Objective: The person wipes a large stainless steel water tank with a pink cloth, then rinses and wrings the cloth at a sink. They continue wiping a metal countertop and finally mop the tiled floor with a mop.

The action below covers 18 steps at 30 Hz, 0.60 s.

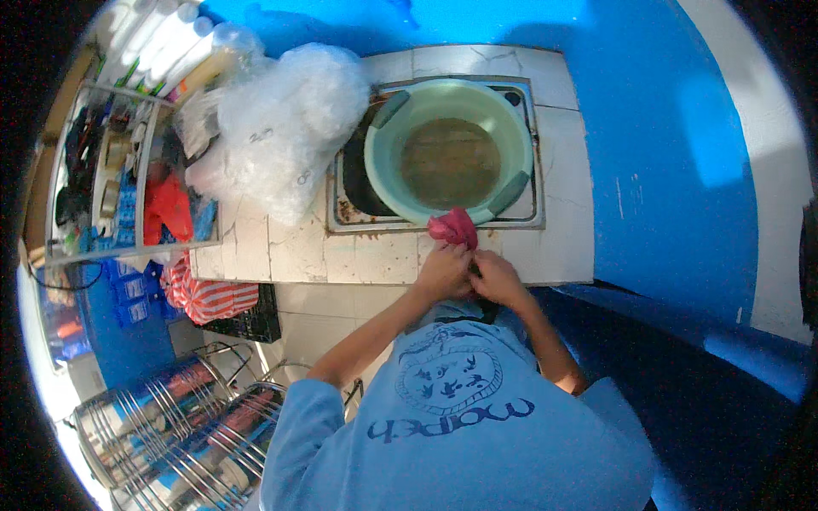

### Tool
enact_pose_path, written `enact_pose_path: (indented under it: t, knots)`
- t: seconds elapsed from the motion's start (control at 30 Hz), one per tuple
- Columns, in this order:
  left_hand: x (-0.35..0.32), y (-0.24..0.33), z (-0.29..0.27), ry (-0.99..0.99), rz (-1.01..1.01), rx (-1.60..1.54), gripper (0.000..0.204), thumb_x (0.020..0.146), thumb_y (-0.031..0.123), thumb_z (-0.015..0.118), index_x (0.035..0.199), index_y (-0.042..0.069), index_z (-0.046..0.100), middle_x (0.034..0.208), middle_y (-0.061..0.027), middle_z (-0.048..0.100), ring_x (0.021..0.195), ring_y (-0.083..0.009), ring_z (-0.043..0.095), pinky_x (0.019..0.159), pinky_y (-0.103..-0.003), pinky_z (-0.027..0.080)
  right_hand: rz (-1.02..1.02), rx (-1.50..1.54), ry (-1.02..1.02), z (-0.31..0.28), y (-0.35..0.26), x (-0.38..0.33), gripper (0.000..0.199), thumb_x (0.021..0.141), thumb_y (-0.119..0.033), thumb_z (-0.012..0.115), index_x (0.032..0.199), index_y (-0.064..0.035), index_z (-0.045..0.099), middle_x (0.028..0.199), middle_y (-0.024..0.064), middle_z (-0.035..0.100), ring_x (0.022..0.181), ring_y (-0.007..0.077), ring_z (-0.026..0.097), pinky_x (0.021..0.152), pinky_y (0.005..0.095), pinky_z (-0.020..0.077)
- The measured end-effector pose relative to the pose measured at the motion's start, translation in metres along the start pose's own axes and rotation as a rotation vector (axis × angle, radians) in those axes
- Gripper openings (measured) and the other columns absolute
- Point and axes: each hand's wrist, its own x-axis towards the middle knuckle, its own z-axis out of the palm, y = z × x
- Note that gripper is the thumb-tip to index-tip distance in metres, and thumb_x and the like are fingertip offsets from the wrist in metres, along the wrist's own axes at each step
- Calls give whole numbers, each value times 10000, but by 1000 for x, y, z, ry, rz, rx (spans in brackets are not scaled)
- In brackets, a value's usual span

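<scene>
Both hands closing on a pink cloth [453, 227] at the front edge of the tiled worktop [375, 255], left hand [441, 272] and right hand [497, 279] gripping its lower end, cloth touching green basin [388, 157] rim in the sink [532, 183], clear plastic bag [285, 128] sitting at left side.

Light-blue short-sleeved shirt [460, 426] (dark-blue chest print).

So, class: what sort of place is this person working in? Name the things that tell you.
Probably a small washing area: a round green plastic basin sits in a metal sink set into a white tiled counter, with both hands gripping a pink cloth.
</scene>
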Motion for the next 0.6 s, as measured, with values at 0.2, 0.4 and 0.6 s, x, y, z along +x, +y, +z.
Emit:
enact_pose_path:
  t: [0.2,0.4,0.6]
  knots:
    - [-95,-41,-11,362,-400,-113,334,657,255,688,927,86,590,835,-106,603,791,-311,604,722,-432,427,-286,-89,-193,77,-61,63,307,824,-247,584,1026,-17,617,986,196,632,948,388,601,835,481,489]
    - [-126,-70,-17,467,-567,-162,174,701,216,614,821,94,642,767,-116,674,727,-317,636,738,-408,441,-339,-63,-359,96,-99,114,293,830,-280,599,938,-15,665,970,181,664,926,359,634,814,459,507]
    - [-179,-85,-48,349,-626,-253,189,705,194,702,784,56,599,694,-134,628,637,-289,600,705,-355,462,-272,508,-476,124,-122,102,365,910,-352,583,1039,-19,660,1005,158,672,920,328,646,851,411,500]
